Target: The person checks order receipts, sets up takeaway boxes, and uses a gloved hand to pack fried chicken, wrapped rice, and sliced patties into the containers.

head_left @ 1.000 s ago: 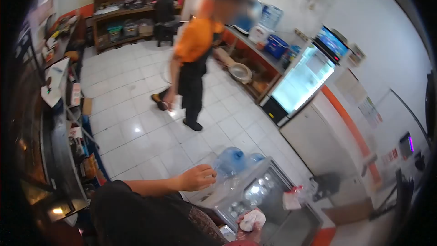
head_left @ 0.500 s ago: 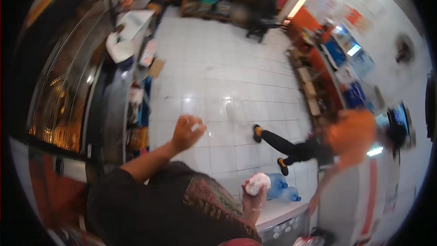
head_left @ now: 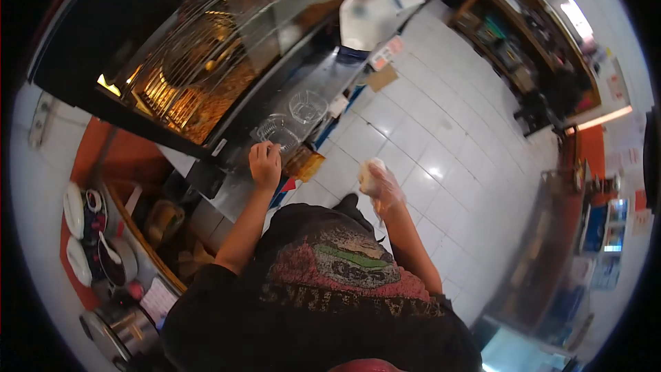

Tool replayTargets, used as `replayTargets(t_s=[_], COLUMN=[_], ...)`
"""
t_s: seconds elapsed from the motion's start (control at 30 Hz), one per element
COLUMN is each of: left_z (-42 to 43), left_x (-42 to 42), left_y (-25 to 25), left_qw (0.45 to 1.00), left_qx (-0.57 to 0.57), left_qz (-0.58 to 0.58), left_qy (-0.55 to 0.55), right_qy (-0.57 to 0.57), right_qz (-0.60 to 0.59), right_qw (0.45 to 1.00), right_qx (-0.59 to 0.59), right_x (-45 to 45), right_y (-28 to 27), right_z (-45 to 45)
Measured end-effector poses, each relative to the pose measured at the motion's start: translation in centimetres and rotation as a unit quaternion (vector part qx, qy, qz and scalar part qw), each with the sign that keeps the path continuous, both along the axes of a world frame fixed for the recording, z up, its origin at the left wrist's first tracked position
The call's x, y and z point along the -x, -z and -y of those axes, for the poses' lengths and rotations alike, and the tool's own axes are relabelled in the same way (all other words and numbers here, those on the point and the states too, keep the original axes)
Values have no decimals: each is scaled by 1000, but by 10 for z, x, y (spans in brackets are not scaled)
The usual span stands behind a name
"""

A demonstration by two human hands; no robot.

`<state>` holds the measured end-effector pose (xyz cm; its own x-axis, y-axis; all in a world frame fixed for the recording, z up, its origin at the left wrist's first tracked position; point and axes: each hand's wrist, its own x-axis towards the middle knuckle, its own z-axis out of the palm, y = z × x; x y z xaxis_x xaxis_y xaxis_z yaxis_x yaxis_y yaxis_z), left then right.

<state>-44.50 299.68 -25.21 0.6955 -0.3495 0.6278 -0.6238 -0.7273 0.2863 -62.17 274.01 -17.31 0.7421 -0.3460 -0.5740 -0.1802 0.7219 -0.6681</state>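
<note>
My left hand (head_left: pixel 265 164) is over the steel counter with its fingers curled in. Its fingertips meet the near edge of a clear plastic container (head_left: pixel 277 131); whether they grip that edge or something small is hidden. Just behind stands a second clear container (head_left: pixel 308 107). My right hand (head_left: pixel 390 196), which seems to be in a thin clear plastic glove, is raised over the tiled floor. It is closed around a pale, rounded lump (head_left: pixel 370 176) whose kind I cannot make out.
A lit glass-fronted rotisserie oven (head_left: pixel 200 76) stands behind the counter (head_left: pixel 237 182). Farther along the counter is a white board or tray (head_left: pixel 379 10). A brown packet (head_left: pixel 303 164) hangs at the counter's edge. At lower left are a pot (head_left: pixel 118 262) and white dishes (head_left: pixel 74 217).
My view has swung left, from the room to the counter and oven. My left hand is now at the clear containers; the right still holds the pale lump. The person in orange has left view.
</note>
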Motion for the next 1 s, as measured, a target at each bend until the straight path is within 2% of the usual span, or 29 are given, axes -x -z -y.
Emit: replayTargets(t_s=[0.07, 0.1, 0.3, 0.33, 0.37, 0.4, 0.47, 0.5, 0.53, 0.57, 0.67, 0.7, 0.73, 0.8, 0.93, 1.0], left_z=[-12, -14, 0, 5, 11, 17, 29, 35, 42, 49, 65, 70, 76, 82, 99, 96], left_x=[-2, -1, -5, -9, -11, -13, -13, -12, -13, -14, -13, -11, -8, -4, -6, -11], left_y=[9, 11, 16, 20, 22, 25, 33, 41, 45, 44, 43, 42, 41, 42, 34, 37], left_qw=[1000, 999, 993, 991, 990, 987, 981, 974, 965, 963, 953, 949, 944, 940, 934, 936], left_qx=[-4, -6, -6, 6, 0, 1, -3, 34, 73, 71, 88, 88, 87, 89, 77, 83], left_qz=[-23, -44, -111, -120, -122, -133, -145, -163, -178, -179, -181, -183, -185, -184, -164, -166], left_qy=[-15, -13, -45, -55, -64, -93, -130, -154, -178, -187, -225, -243, -258, -274, -307, -300], right_qy=[-105, -120, -260, -324, -373, -380, -452, -457, -524, -578, -617, -635, -641, -610, -664, -648], right_qz=[-59, -61, 73, 47, 22, 27, 122, 127, 155, 181, 192, 240, 244, 337, 274, 245], right_qw=[991, 989, 950, 880, 772, 772, 651, 651, 527, 391, 394, 320, 320, 286, 303, 418], right_qx=[60, 56, 158, 344, 515, 508, 597, 592, 650, 694, 653, 661, 654, 658, 626, 588], right_x=[-54, -79, -195, -215, -229, -241, -264, -273, -283, -291, -300, -306, -306, -314, -326, -330], right_y=[-8, -11, 4, 0, -3, 0, 11, 30, 58, 62, 76, 84, 91, 107, 89, 53], right_z=[-11, -17, -47, -52, -57, -62, -67, -69, -70, -70, -71, -74, -76, -74, -62, -41])
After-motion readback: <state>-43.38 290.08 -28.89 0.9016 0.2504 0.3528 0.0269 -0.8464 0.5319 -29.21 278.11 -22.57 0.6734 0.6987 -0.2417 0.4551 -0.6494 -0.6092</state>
